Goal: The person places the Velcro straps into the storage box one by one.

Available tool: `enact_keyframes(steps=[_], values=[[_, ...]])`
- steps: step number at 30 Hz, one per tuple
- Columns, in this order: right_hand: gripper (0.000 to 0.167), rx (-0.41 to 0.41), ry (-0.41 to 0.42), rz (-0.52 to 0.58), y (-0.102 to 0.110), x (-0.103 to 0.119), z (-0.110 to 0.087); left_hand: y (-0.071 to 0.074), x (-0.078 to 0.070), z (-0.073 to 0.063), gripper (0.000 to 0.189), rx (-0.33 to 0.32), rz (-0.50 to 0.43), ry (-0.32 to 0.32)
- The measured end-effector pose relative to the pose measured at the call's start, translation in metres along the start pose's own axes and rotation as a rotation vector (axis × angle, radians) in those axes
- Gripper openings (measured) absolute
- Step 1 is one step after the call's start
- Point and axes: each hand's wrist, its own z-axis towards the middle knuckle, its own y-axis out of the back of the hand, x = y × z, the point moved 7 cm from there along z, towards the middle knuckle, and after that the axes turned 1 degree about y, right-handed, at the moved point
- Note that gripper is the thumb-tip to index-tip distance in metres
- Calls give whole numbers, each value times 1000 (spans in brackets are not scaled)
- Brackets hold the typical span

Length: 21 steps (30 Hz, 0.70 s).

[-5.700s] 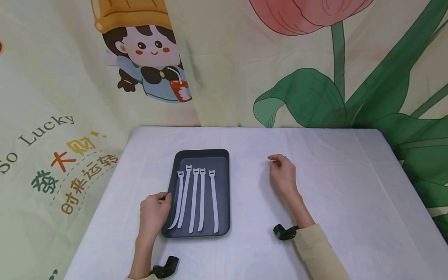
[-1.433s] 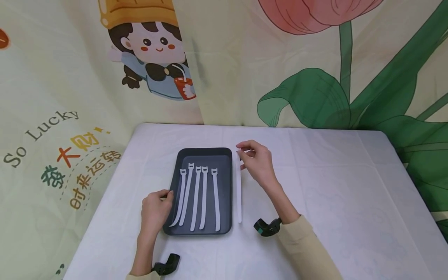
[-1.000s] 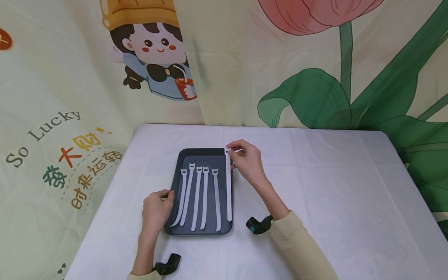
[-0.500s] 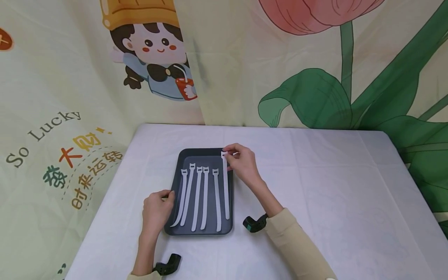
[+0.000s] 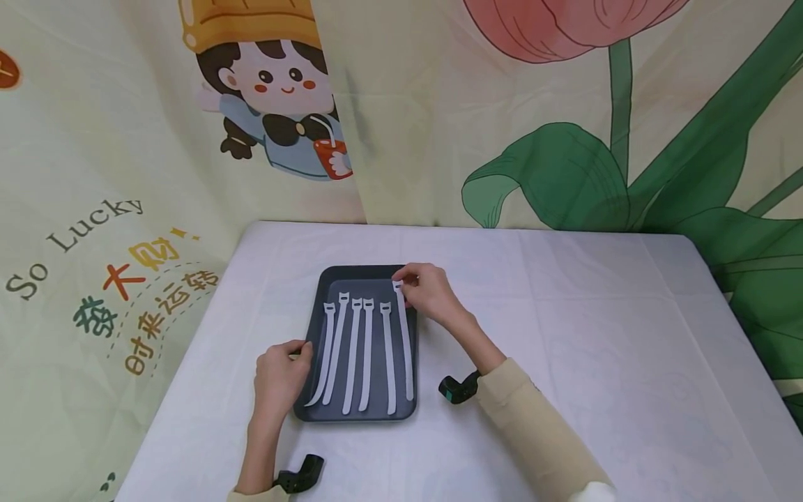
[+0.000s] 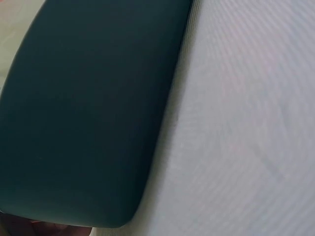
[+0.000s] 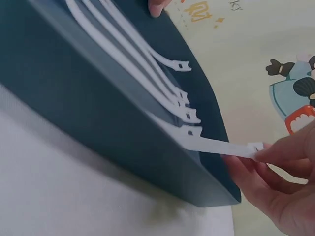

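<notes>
A dark blue-grey tray (image 5: 357,272) lies on the table with several white hook-and-loop cable ties (image 5: 353,355) side by side in it, slotted heads at the far end. My left hand (image 5: 280,376) grips the tray's left rim. The left wrist view shows only the tray's outer wall (image 6: 93,113) and the cloth. Between thumb and index finger, my right hand (image 5: 429,293) pinches another white cable tie (image 5: 406,348) by its slotted head. In the right wrist view this held tie (image 7: 221,146) slants up from the tray, its head raised above the others.
A white cloth covers the table (image 5: 564,335). Behind it hangs a printed backdrop (image 5: 401,104) with a cartoon figure and a large flower. Each wrist wears a black camera, the right one (image 5: 458,388) close by the tray's right side.
My right hand, without a tie at first, has brought a cable tie from the table's right over the tray's right edge and lowered it beside the others. My left hand stays on the rim.
</notes>
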Motion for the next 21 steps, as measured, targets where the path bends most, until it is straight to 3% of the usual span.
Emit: enact_keyframes(steps=[7, 15, 21], values=[[25, 107, 26, -104, -6, -2, 8, 0, 0, 0, 32, 3, 7, -5], [26, 184, 219, -368, -20, 7, 12, 0, 1, -1, 31, 6, 10, 6], [24, 241, 287, -557, -31, 10, 13, 0, 1, 1, 33, 3, 11, 2]])
